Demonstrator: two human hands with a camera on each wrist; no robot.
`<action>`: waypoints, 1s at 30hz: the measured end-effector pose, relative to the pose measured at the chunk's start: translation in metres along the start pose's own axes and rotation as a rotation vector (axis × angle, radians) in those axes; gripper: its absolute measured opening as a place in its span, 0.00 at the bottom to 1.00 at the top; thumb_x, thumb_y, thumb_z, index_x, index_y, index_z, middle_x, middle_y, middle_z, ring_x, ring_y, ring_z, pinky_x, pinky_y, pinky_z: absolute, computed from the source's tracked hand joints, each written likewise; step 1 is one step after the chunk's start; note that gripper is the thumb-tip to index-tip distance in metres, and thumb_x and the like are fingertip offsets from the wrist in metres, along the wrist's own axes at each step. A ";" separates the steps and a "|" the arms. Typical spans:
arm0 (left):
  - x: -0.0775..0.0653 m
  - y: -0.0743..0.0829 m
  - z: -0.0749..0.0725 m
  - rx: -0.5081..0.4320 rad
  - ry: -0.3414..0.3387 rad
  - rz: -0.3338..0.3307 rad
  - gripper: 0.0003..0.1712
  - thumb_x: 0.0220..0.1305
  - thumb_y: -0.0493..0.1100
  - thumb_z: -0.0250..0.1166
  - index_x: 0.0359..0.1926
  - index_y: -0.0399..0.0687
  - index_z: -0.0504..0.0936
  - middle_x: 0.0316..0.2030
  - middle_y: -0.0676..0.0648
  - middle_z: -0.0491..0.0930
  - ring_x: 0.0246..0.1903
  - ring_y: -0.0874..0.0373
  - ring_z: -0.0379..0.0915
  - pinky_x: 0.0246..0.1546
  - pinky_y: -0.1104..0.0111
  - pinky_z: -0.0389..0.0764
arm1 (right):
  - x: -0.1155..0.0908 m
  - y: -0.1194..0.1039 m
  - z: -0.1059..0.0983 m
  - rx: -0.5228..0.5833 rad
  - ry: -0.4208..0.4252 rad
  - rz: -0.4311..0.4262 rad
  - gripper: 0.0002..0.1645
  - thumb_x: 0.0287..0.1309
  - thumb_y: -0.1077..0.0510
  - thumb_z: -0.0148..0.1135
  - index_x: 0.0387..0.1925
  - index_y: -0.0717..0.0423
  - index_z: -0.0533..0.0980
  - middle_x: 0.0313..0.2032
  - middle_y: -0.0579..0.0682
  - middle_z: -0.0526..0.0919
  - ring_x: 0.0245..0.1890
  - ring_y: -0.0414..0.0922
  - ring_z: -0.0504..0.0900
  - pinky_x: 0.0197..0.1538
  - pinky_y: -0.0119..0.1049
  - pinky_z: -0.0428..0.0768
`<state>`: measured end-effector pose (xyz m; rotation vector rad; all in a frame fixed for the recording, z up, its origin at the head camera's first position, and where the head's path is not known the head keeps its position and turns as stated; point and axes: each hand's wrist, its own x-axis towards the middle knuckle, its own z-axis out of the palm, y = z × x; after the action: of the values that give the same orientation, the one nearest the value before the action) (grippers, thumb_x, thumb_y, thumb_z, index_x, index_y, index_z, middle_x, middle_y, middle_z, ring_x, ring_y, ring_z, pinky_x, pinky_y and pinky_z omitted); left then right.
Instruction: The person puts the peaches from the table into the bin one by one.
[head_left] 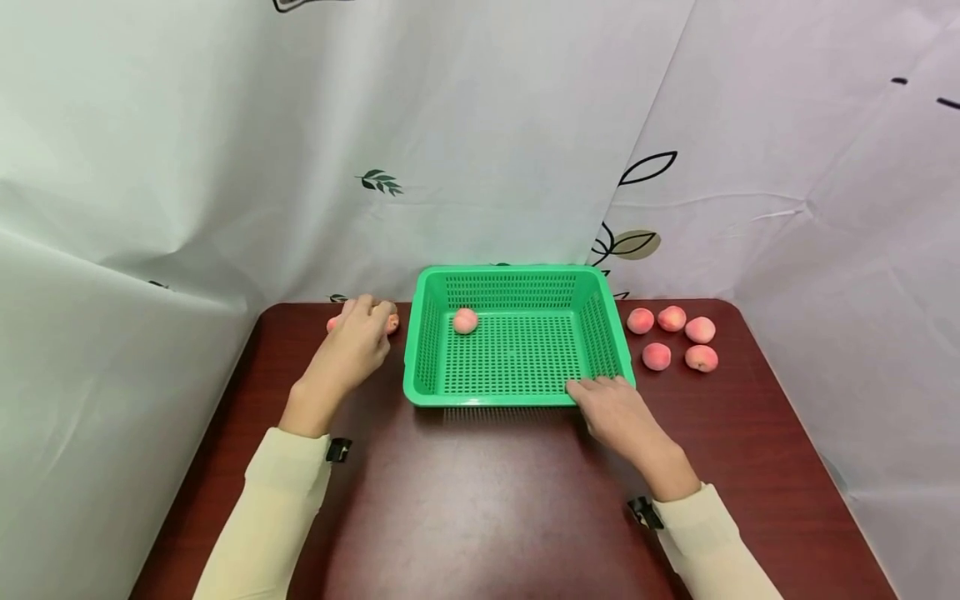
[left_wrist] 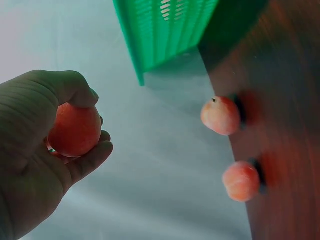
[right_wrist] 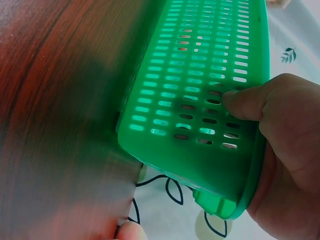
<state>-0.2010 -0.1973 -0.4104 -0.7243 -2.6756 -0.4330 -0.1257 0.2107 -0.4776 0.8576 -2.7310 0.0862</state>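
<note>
My left hand (head_left: pixel 352 346) is at the far left of the table, left of the green basket (head_left: pixel 517 401). Its thumb and fingers curl round a peach (left_wrist: pixel 76 131), which the left wrist view shows lifted. Beyond it, two more peaches sit on the table, an upper peach (left_wrist: pixel 221 116) and a lower peach (left_wrist: pixel 242 181); in the head view the hand partly covers them. My right hand (head_left: pixel 618 417) grips the basket's front rim near its right corner, thumb against the slotted outer wall in the right wrist view. One peach (head_left: pixel 465 321) lies inside the basket, toward the back left.
Several peaches (head_left: pixel 671 318) lie on the dark red wooden table (head_left: pixel 495 500) right of the basket. White cloth (head_left: pixel 487 125) with leaf prints hangs behind the table and on both sides.
</note>
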 end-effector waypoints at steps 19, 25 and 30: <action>0.046 0.035 -0.007 0.065 -0.033 0.085 0.15 0.64 0.26 0.57 0.51 0.35 0.76 0.44 0.35 0.74 0.43 0.38 0.67 0.46 0.53 0.78 | -0.002 -0.002 0.003 -0.010 0.052 -0.008 0.13 0.55 0.72 0.57 0.28 0.52 0.67 0.19 0.46 0.69 0.20 0.48 0.69 0.28 0.36 0.58; 0.070 0.042 -0.009 0.052 -0.105 0.093 0.15 0.65 0.25 0.54 0.51 0.35 0.76 0.46 0.35 0.75 0.45 0.39 0.67 0.50 0.52 0.77 | -0.001 -0.003 0.003 -0.011 0.037 -0.001 0.13 0.55 0.72 0.57 0.28 0.52 0.67 0.20 0.46 0.70 0.20 0.48 0.69 0.29 0.36 0.58; 0.089 0.047 -0.005 0.032 -0.171 0.079 0.17 0.68 0.26 0.51 0.54 0.36 0.77 0.47 0.35 0.75 0.47 0.39 0.68 0.51 0.52 0.76 | -0.001 -0.002 0.003 -0.013 0.037 0.000 0.12 0.56 0.72 0.58 0.29 0.53 0.68 0.21 0.47 0.72 0.20 0.49 0.70 0.28 0.37 0.59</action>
<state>-0.2475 -0.1220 -0.3609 -0.8905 -2.7932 -0.3198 -0.1243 0.2090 -0.4813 0.8437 -2.6943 0.0829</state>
